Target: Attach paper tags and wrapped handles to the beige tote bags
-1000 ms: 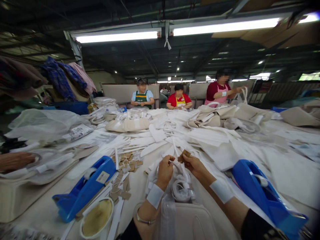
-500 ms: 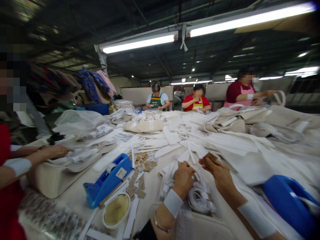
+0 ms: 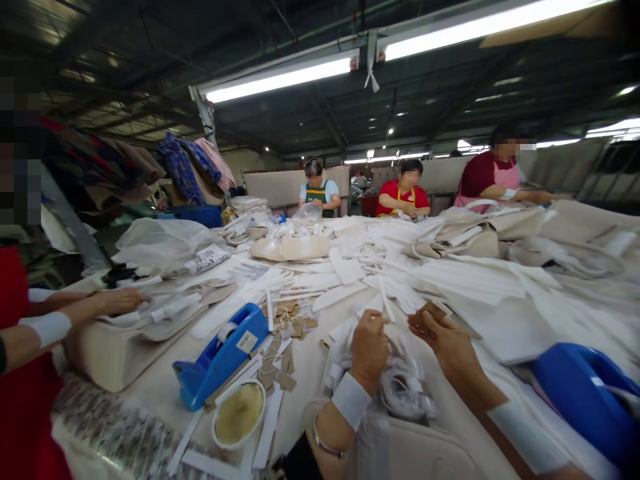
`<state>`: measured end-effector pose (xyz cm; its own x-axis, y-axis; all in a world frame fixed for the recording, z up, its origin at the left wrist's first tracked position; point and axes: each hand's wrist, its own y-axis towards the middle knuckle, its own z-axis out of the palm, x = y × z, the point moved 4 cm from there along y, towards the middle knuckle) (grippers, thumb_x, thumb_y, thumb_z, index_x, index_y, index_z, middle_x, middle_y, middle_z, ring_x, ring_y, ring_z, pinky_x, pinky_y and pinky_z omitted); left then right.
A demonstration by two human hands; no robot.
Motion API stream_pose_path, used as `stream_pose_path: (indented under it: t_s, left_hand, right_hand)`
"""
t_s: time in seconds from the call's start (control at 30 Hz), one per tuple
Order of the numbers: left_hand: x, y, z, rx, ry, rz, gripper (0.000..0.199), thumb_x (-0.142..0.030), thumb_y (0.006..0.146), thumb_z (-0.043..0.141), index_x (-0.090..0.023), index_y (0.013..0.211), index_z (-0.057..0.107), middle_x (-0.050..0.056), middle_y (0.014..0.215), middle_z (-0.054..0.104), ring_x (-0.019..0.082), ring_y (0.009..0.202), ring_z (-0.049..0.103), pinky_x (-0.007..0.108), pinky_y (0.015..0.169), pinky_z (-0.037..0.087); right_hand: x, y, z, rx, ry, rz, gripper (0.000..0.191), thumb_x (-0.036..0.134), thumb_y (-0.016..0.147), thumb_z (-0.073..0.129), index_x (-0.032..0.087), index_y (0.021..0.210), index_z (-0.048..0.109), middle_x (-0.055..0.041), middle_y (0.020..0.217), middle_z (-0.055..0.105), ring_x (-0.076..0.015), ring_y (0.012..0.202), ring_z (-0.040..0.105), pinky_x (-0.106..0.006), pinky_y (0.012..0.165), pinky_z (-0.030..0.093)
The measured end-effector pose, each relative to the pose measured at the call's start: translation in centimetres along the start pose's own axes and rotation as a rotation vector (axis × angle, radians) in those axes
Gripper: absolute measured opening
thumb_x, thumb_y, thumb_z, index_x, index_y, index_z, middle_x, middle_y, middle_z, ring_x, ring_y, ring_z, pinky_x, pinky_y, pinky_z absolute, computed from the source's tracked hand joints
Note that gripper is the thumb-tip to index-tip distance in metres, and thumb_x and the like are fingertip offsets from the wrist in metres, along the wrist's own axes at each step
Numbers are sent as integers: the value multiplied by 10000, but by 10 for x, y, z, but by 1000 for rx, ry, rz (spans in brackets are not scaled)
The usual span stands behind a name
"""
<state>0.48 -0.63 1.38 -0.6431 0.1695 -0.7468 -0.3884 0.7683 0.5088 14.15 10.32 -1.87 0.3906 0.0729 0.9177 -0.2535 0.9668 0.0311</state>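
Observation:
My right hand (image 3: 447,339) pinches a small brown tag (image 3: 436,312) above the white material. Just left of it, my left hand (image 3: 370,347) is closed, its fingertips pressed together; what they hold is too small to make out. Below both hands lie plastic-wrapped coiled straps (image 3: 404,393) on a beige bag (image 3: 420,450). Several brown tags with white strings (image 3: 285,363) are scattered to the left of my left hand.
A blue tape dispenser (image 3: 223,357) and a white bowl of yellowish paste (image 3: 239,413) stand left. Another blue dispenser (image 3: 583,400) is at the right. A co-worker's hand (image 3: 123,301) rests on a beige bag at left; three people work across the table.
The whole view has shifted slightly. My two hands stay near each other, the tag still in my right fingers. Across the table, the person in red has lowered a hand from the face.

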Motion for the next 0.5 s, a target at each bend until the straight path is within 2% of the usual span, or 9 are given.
stream_pose_path:
  t_s: [0.1, 0.17, 0.23, 0.27, 0.33, 0.43, 0.5]
  left_hand:
    - [-9, 5, -27, -293, -244, 87, 365, -83, 888, 338, -180, 1003, 671, 78, 1090, 610, 158, 883, 592, 268, 723, 515]
    - [-10, 8, -41, -410, -236, 94, 352, -98, 896, 337, -191, 1002, 659, 74, 1085, 614, 174, 966, 584, 299, 819, 508]
    - [-7, 10, -50, -476, -133, 65, 351, -84, 879, 349, -200, 1013, 652, 68, 1071, 627, 191, 1043, 562, 342, 928, 468]
    - [-6, 11, -51, -471, -64, 49, 344, -75, 867, 367, -203, 1010, 653, 64, 1056, 637, 196, 1050, 554, 357, 953, 450]
    - [-4, 12, -46, -377, 104, 17, 323, -62, 843, 424, -211, 994, 666, 55, 1051, 654, 211, 1052, 534, 379, 959, 430]
    - [-1, 10, -30, -119, 422, -26, 273, -77, 817, 528, -238, 953, 701, 51, 1183, 638, 261, 1127, 472, 437, 955, 391]
    - [2, 6, -20, 1, 612, -39, 226, -113, 834, 549, -238, 924, 714, 63, 1278, 592, 298, 1166, 436, 474, 942, 369]
  right_hand:
    - [-3, 2, -18, -70, -22, 53, 343, 373, 663, 719, 190, 946, 652, -82, 1019, 684, -239, 917, 668, -404, 841, 563]
    - [1, -2, -27, -164, -137, 10, 400, 331, 655, 697, 186, 1023, 637, -99, 1102, 656, -259, 996, 636, -444, 913, 516]
    - [11, -13, -25, -201, -347, -112, 444, 321, 684, 645, 192, 1108, 616, -105, 1180, 625, -274, 1088, 587, -471, 980, 453]
    - [16, -20, -19, -176, -463, -187, 444, 320, 707, 610, 201, 1135, 608, -102, 1207, 611, -276, 1116, 565, -474, 988, 436]
    - [22, -37, 0, -44, -640, -324, 412, 300, 744, 546, 218, 1144, 607, -88, 1210, 601, -270, 1130, 544, -463, 977, 429]
    - [22, -60, 27, 132, -832, -465, 366, 219, 763, 500, 233, 1110, 614, -72, 1193, 600, -257, 1150, 513, -438, 999, 395]
    - [18, -66, 38, 198, -976, -490, 408, 162, 770, 493, 234, 1157, 597, -73, 1227, 604, -260, 1177, 489, -433, 1018, 357]
